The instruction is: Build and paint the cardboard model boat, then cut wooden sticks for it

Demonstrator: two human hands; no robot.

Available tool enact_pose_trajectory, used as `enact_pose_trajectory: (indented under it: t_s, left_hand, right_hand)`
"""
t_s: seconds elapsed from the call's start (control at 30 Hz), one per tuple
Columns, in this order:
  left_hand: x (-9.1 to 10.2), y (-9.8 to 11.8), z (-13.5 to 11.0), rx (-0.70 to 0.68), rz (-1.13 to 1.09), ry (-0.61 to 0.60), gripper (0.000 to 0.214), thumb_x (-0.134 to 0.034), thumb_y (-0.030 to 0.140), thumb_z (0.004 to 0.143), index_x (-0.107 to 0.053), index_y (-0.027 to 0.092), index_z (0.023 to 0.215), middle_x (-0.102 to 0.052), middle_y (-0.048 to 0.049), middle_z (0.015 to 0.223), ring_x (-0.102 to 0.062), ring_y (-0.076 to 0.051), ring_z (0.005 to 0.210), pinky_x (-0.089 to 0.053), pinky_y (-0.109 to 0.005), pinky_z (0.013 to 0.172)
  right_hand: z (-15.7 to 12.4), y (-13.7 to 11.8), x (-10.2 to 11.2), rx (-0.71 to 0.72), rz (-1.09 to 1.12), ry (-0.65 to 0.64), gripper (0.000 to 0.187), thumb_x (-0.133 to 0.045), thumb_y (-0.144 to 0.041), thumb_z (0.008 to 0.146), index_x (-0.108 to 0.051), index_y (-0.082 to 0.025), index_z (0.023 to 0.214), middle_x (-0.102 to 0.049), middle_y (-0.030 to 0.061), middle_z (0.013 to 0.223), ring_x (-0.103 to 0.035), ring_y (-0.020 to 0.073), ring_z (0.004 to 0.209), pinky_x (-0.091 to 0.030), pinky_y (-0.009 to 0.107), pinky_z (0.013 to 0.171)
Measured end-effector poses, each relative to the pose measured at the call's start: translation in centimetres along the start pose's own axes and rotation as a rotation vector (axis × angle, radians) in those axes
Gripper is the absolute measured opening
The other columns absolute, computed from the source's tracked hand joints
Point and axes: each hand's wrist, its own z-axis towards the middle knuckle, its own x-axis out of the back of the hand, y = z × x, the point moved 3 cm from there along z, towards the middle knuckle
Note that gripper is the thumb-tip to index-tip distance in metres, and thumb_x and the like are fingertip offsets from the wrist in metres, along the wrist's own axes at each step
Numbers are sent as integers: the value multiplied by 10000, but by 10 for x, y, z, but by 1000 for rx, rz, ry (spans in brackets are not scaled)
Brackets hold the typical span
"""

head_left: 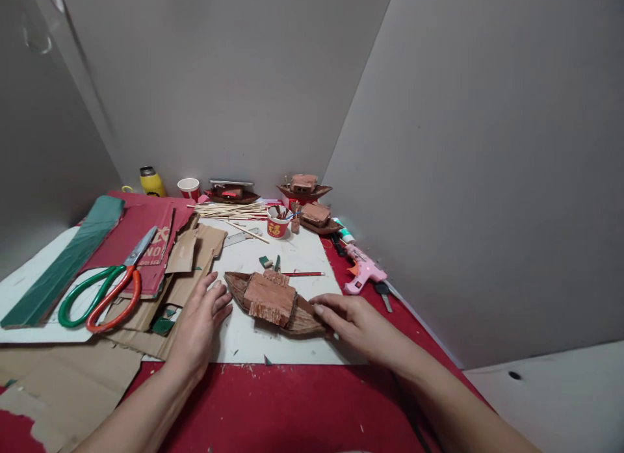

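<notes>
A brown model boat (270,298) with a roofed cabin lies on the white board in front of me. My right hand (353,326) pinches its right end between thumb and fingers. Beside the left tip, my left hand (201,316) rests with fingers loosely bent and apart, holding nothing; a small gap seems to separate it from the hull. Just behind the boat are a red pencil (303,274) and small green cardboard scraps (266,262).
Scissors (130,261) lie on stacked cardboard (146,232) at left. A pink glue gun (363,268) lies at right. Wooden sticks (229,210), a red paper cup (279,225), a ruler (238,237), a yellow bottle (152,182) and other model boats (305,190) stand toward the grey walls.
</notes>
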Motion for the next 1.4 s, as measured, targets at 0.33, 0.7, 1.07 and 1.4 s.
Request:
enact_pose_trajectory:
  t_s: [0.33,0.7,1.07,1.4]
  left_hand:
    - [3,-4,5,7,-26,-7,389,-604,363,849,-554,241,1215,-668,-76,1142,-625,-177,1047,-470,-275,864]
    - [-18,14,19,57,-35,-147,329,-459,350,927,-556,174,1187,-640,-126,1241,-613,-218,1108,-501,-315,823]
    - [5,23,26,-205,85,-61,409,-578,434,861,-572,171,1174,-698,-120,1107,-660,-218,1032,-474,-341,922]
    - [4,10,28,-163,161,-61,361,-572,412,868,-605,167,1131,-713,-108,1063,-673,-222,991,-498,-318,858]
  right_hand:
    - [-21,-27,-11,152,41,-366,317,-493,-320,920,-659,-181,1153,-715,65,931,-642,168,797,-481,228,711]
    - [-29,-40,-22,279,60,-534,520,-598,-251,859,-504,-240,1370,-736,60,923,-680,161,789,-473,212,692]
    - [-31,-31,1,214,139,-225,218,-520,-322,919,-710,-224,959,-719,41,825,-645,150,743,-489,212,674]
    - [-30,-2,-4,175,119,-99,221,-552,-329,901,-701,-270,1053,-733,41,869,-669,177,756,-529,248,684]
